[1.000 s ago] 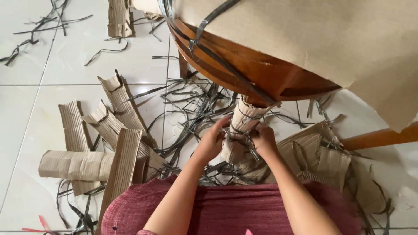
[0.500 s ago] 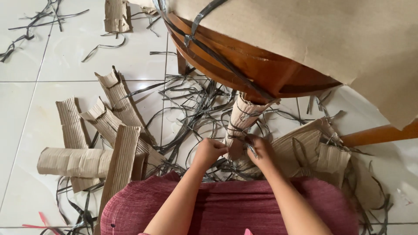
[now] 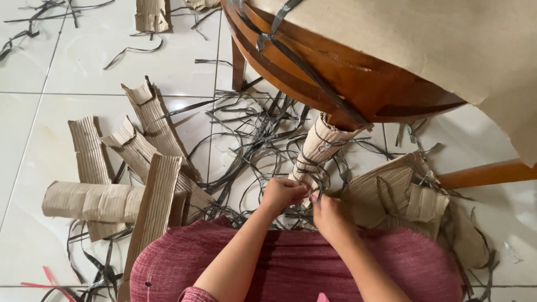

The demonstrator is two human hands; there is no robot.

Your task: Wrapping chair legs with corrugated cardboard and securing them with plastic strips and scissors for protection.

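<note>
A round wooden table (image 3: pixel 358 84) is partly wrapped in brown cardboard (image 3: pixel 447 39) and tied with black plastic straps. One of its legs (image 3: pixel 319 148) wears a corrugated cardboard sleeve bound by black strapping. My left hand (image 3: pixel 282 193) grips the lower end of that sleeve, fingers curled around the strapping there. My right hand (image 3: pixel 330 215) is beside it, pinching the black strap at the sleeve's bottom. Both hands sit just above my lap in red cloth (image 3: pixel 291 263).
Several corrugated cardboard pieces (image 3: pixel 140 173) lie on the white tiled floor to the left, more cardboard (image 3: pixel 403 196) to the right. A tangle of cut black straps (image 3: pixel 251 134) spreads under the table. Another bare wooden leg (image 3: pixel 486 173) runs right. A cardboard scrap (image 3: pixel 152 14) lies far back.
Both hands have slid down the wrapped leg from its middle to its lower end, closer to my lap. The view has tilted slightly.
</note>
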